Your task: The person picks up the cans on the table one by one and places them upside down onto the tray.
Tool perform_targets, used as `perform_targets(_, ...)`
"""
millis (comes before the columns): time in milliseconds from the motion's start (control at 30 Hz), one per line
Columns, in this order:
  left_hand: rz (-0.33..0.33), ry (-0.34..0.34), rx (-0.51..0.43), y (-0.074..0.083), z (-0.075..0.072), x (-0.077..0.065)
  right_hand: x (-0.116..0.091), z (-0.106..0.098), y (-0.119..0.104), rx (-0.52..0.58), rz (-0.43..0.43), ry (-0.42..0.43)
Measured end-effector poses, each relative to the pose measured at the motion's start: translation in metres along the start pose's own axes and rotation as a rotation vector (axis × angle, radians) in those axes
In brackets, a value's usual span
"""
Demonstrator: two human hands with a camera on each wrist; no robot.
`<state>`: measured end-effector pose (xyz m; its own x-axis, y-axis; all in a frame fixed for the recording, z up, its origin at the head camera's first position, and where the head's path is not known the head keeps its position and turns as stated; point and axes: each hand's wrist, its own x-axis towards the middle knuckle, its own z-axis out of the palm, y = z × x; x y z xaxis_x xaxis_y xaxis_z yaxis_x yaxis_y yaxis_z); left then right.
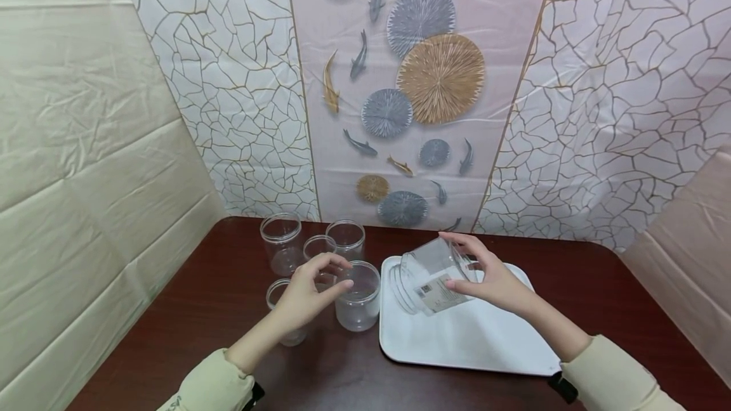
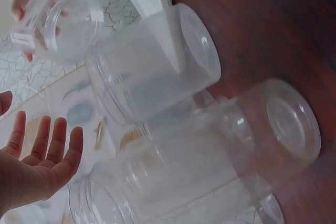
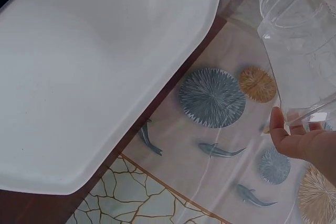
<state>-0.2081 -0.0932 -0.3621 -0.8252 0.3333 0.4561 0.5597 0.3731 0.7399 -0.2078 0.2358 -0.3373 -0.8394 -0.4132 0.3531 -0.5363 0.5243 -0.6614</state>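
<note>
My right hand (image 1: 497,281) grips a clear plastic jar (image 1: 431,265) near its base, thumb over the printed white label (image 1: 441,293). The jar is tilted on its side above the white tray (image 1: 457,344), its mouth facing left. In the right wrist view, the fingers (image 3: 294,141) press the base end of this jar (image 3: 307,61). My left hand (image 1: 308,290) hovers over several standing clear jars with loosely bent fingers and nothing between them. Nearest to it is a jar (image 1: 358,313) just left of the tray. The left wrist view shows these fingers (image 2: 55,142) apart from the jars.
More open clear jars stand on the dark red-brown table (image 1: 188,335): a tall one (image 1: 282,254) at the back left, another (image 1: 346,238) beside it, and one (image 1: 294,337) partly behind the left hand. A patterned cloth wall (image 1: 240,113) rises at the table's back edge.
</note>
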Motion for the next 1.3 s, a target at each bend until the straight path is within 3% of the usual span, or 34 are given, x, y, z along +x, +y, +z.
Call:
perform_targets(567, 0.109, -0.014, 0.177, -0.01, -0.036, -0.005, -0.005, -0.016, 0.009, -0.147, -0.065, -0.048)
perform_targets(933, 0.039, 0.014, 0.226, -0.017, -0.053, -0.014, -0.008, -0.028, 0.01, -0.23, -0.107, -0.109)
perform_targets(1300, 0.021, 0.037, 0.271, -0.03, -0.065, -0.028, -0.011, -0.048, 0.016, -0.336, -0.125, -0.15)
